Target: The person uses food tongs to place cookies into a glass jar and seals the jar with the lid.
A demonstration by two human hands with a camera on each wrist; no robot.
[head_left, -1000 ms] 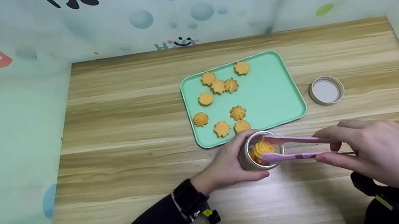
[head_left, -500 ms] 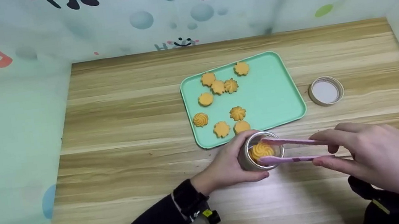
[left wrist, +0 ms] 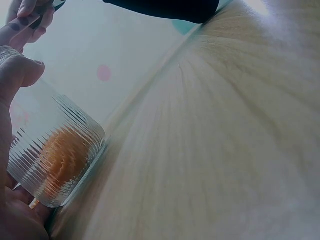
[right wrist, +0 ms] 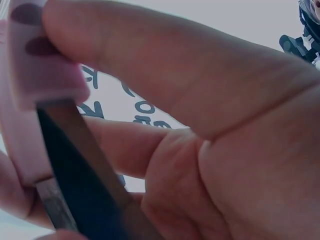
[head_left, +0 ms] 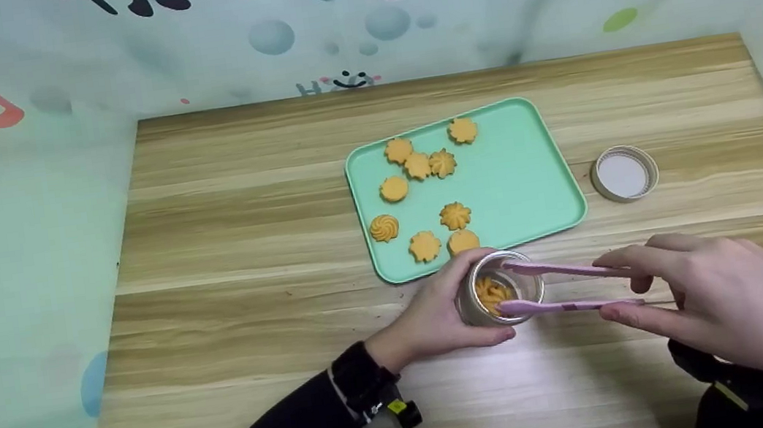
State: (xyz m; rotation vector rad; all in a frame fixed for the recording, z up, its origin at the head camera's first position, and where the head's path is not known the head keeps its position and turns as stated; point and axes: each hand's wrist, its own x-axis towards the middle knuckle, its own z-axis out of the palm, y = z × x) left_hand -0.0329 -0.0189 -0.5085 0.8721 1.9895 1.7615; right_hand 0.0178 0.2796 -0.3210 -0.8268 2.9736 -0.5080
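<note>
My left hand wraps round a ribbed clear jar that stands on the table, its round mouth facing up. Through the jar's wall, swirled cookies show at the bottom. Between thumb and fingers, my right hand holds pink-tipped tongs with metal in their handle. The tongs' two tips reach into the jar's mouth and stand spread, with no cookie between them. In the right wrist view the thumb lies along one pink arm of the tongs.
A mint-green tray lies just behind the jar, with several cookies on its left and middle part. To its right a round lid rests on the wooden table. Printed cloth walls border the back and sides.
The tongs' tips have parted slightly and let go of a swirled cookie, which has dropped down into the jar. My left hand and the jar have stayed in place.
</note>
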